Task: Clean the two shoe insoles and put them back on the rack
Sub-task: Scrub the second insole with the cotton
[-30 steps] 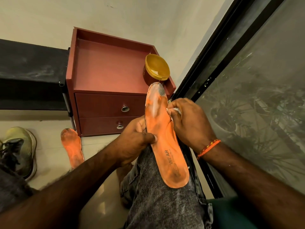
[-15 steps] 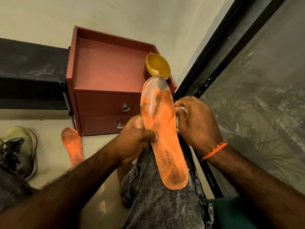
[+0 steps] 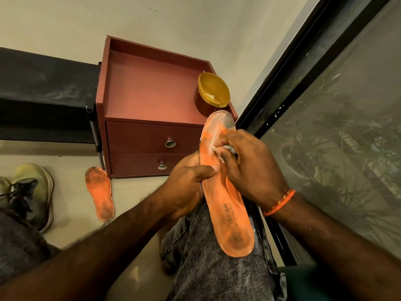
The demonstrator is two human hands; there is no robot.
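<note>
An orange insole (image 3: 230, 216) printed WEAR lies along my right thigh, its toe end whitish and wet. My left hand (image 3: 186, 185) grips its left edge near the middle, thumb on top. My right hand (image 3: 249, 164) pinches a small white cloth or wipe (image 3: 225, 149) and presses it on the insole's upper part. A second orange insole (image 3: 100, 193), dirty at the toe, lies on the floor in front of the cabinet. The black shoe rack (image 3: 43, 98) stands at the left.
A red-brown cabinet (image 3: 149, 135) with two drawers stands ahead, with an open yellow-lidded tub (image 3: 213, 94) on its top right corner. A yellow-green sneaker (image 3: 32, 192) sits on the floor at left. A black-framed glass door (image 3: 325, 127) runs along the right.
My right hand has moved from the insole's right edge onto its face, wiping near the toe. The insole has tilted slightly right; my left hand keeps its grip.
</note>
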